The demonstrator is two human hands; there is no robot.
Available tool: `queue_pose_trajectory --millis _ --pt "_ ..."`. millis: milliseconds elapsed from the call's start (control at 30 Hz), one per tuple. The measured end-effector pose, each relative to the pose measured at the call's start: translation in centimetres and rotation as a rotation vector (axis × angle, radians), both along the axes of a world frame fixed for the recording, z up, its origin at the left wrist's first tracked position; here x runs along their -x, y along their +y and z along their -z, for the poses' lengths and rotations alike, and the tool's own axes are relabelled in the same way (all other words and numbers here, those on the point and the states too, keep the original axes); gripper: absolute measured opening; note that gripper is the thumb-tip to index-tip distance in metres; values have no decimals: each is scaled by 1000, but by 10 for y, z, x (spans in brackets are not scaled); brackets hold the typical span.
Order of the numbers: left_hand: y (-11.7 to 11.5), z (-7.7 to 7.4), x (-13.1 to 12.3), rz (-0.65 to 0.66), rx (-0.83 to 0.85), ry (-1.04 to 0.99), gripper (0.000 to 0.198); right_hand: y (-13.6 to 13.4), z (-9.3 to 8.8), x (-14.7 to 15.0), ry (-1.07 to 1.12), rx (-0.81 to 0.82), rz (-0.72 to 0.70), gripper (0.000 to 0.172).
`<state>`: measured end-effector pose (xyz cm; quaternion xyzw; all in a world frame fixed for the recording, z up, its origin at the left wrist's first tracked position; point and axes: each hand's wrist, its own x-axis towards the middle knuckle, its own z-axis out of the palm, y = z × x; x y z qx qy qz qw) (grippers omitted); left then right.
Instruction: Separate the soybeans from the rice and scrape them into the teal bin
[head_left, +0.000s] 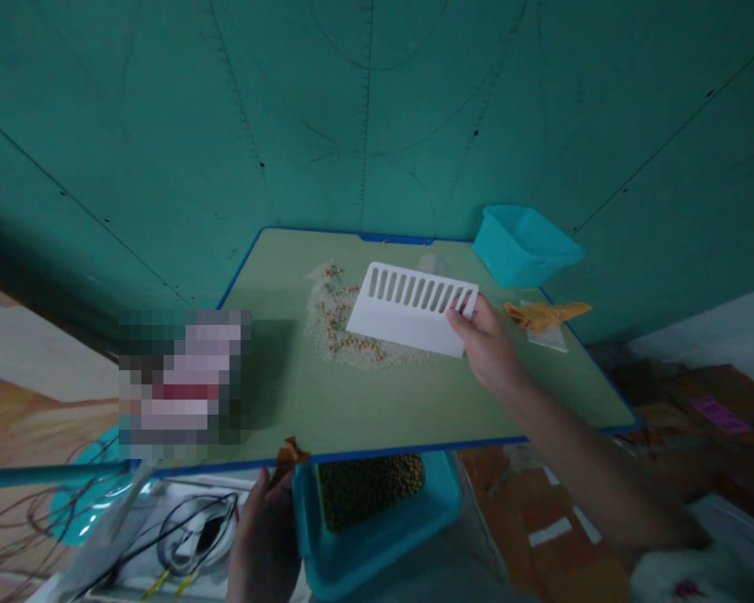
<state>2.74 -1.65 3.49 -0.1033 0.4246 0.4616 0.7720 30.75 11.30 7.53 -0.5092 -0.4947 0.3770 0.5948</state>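
Right hand point(487, 347) part-closed, white slotted plastic scraper point(408, 306) gripped at one corner, resting on blue-rimmed green board point(377, 410) just beside grain pile point(345, 322). Left hand point(265, 536) seen below board edge, near teal tub point(364, 557); its grip cannot be told, view poor.

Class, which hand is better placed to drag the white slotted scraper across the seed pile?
Probably the right hand: it holds the white slotted scraper at its corner, beside the seed pile. The left hand sits at the near edge of the green board, by the turquoise tub, farther off.
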Motion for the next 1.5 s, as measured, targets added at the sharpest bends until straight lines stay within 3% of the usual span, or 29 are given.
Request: queue_pose_trajectory --millis 200,333,467,567,867,1067,1500 --pt "-1 20 35 112 -89 -15 26 15 3 23 -83 15 -52 9" --pt "8 10 26 47 -57 -51 23 8 1 29 -83 34 -101 10" --pt "14 -5 12 -82 121 12 37 5 4 27 -59 26 -80 13" --pt "15 -10 9 -68 161 30 41 3 8 27 -66 59 -74 15" --pt "17 -12 9 -70 156 47 39 1 10 30 -15 77 -54 19" --pt "15 -8 9 -61 134 83 38 -10 4 38 32 156 -119 23" --pt "17 -12 8 -67 125 40 40 -29 4 43 37 235 -160 19"
